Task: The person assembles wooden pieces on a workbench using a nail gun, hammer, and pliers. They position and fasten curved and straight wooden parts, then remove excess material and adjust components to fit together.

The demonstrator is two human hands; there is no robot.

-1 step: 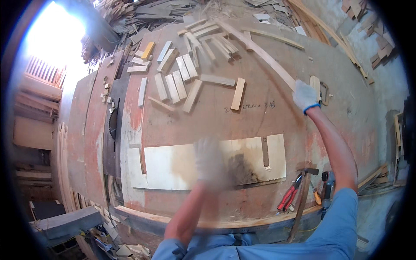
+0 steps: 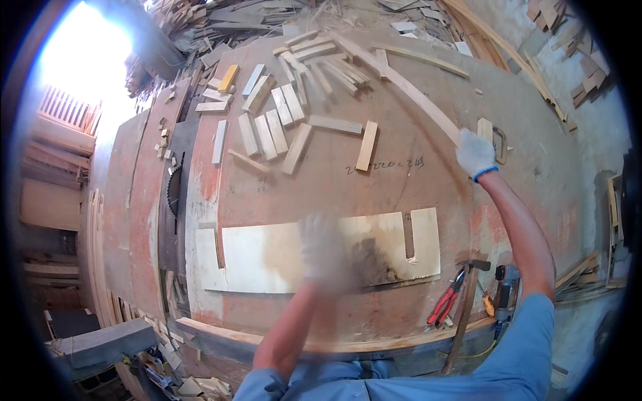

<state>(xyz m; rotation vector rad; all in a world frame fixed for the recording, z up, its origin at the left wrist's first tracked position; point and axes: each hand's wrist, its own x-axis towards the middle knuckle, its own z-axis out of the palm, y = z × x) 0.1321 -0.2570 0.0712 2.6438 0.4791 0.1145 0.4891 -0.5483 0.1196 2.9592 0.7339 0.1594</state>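
A white work glove covers my right hand [image 2: 477,151], closed round the near end of a long wooden strip [image 2: 418,95]. The strip runs up and left across the table to the heap of wood blocks at the back. My left hand [image 2: 319,247], gloved too, is smeared by motion over the middle of a pale board [image 2: 251,254]; its fingers cannot be made out. That board has a slot near each end and a dark stain [image 2: 373,262] right of my left hand. Close by my right hand lie a small wood block [image 2: 485,129] and a metal clamp [image 2: 499,144].
Several short wood blocks [image 2: 277,130] lie scattered on the worn table [image 2: 321,190]. A circular saw blade [image 2: 174,190] stands up at the left. Red-handled pliers [image 2: 447,301], a hammer [image 2: 465,311], an orange-handled screwdriver [image 2: 489,305] and a power tool [image 2: 506,294] sit at the front right.
My right hand has shifted slightly right and toward me, with the wooden strip in it. My left hand stays over the board, blurred in both frames.
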